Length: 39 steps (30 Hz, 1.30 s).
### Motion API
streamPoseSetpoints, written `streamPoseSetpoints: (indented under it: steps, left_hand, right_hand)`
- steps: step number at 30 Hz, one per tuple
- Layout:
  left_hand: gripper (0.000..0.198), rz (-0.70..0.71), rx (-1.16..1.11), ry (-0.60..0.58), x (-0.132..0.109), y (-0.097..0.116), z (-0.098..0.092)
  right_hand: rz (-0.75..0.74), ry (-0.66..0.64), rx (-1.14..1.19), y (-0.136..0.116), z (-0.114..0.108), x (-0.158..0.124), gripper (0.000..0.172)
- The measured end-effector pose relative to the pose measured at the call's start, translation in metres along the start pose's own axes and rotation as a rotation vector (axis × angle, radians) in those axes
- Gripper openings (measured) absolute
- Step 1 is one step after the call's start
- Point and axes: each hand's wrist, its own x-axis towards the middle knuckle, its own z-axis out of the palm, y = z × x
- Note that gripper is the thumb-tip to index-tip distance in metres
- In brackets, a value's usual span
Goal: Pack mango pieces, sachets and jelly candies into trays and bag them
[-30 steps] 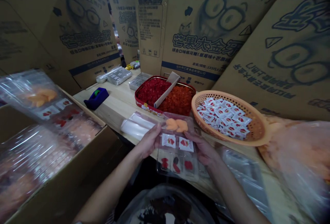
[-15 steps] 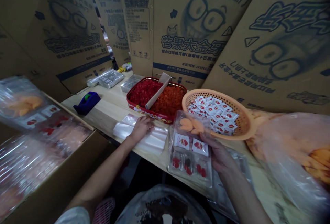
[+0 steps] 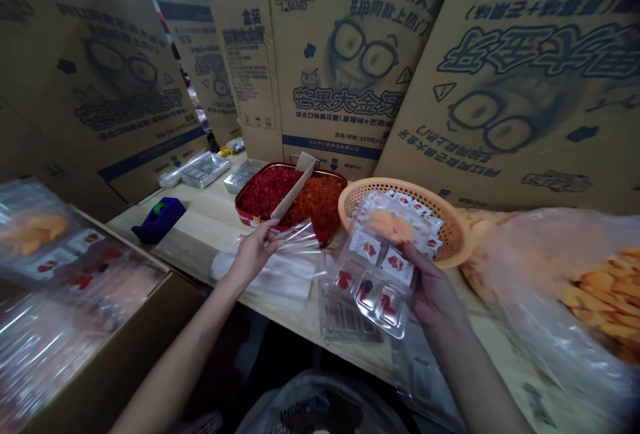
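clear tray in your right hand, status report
Right hand holding clear plastic tray of orange pieces and sachets, lifted off the table. Left hand pinching clear plastic bag. Orange basket directly behind tray in view.

Red tin (image 3: 246, 211): red pieces (image 3: 267, 191) and orange pieces (image 3: 315, 204), cardboard divider (image 3: 295, 184) between
Orange basket (image 3: 400, 187): white sachets (image 3: 387, 198)
Tape dispenser (image 3: 159, 220): blue, on the table (image 3: 205, 211)
Cartons (image 3: 350, 67): printed cardboard, behind the table

Clear plastic blister tray (image 3: 373, 281) holding orange sweets (image 3: 393, 226) and white strawberry-print sachets (image 3: 383, 266), tilted in right fingers (image 3: 410, 254); thin clear plastic bag (image 3: 297, 241), edge lifted in left fingers (image 3: 267, 234), just left.
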Motion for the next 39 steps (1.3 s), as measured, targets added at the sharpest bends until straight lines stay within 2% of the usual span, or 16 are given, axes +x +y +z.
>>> streamPoseSetpoints:
  steps: [3,7,12,16,20,23,30,35,39]
  left_hand:
    - [0.024,-0.056,-0.068,-0.072,-0.008,0.018,0.002]
    - [0.028,-0.123,-0.160,-0.126,-0.028,0.036,0.013]
    - [0.024,-0.212,-0.270,-0.046,-0.052,0.034,0.035]
    - [0.027,-0.324,-0.463,0.060,-0.066,0.029,0.048]
    - [0.027,-0.352,-0.505,0.099,-0.075,0.032,0.047]
    - [0.027,-0.370,-0.523,0.084,-0.078,0.034,0.044]
    - [0.026,-0.387,-0.612,0.032,-0.081,0.029,0.041]
    - [0.026,-0.408,-0.617,0.028,-0.084,0.028,0.040]
    - [0.027,-0.403,-0.589,0.105,-0.086,0.032,0.044]
  right_hand:
    - [-0.058,0.060,0.072,-0.007,0.011,0.001,0.015]
    - [-0.160,0.043,0.154,-0.014,0.028,0.006,0.016]
    - [-0.314,0.013,0.216,-0.009,0.046,0.014,0.015]
    - [-0.401,0.014,0.246,0.003,0.055,0.019,0.012]
    - [-0.427,-0.054,0.256,0.014,0.062,0.021,0.016]
    - [-0.460,-0.091,0.268,0.018,0.065,0.022,0.018]
    - [-0.547,-0.082,0.284,0.025,0.064,0.024,0.026]
    - [-0.596,-0.079,0.263,0.028,0.066,0.023,0.024]
    - [-0.576,-0.039,0.294,0.029,0.070,0.021,0.021]
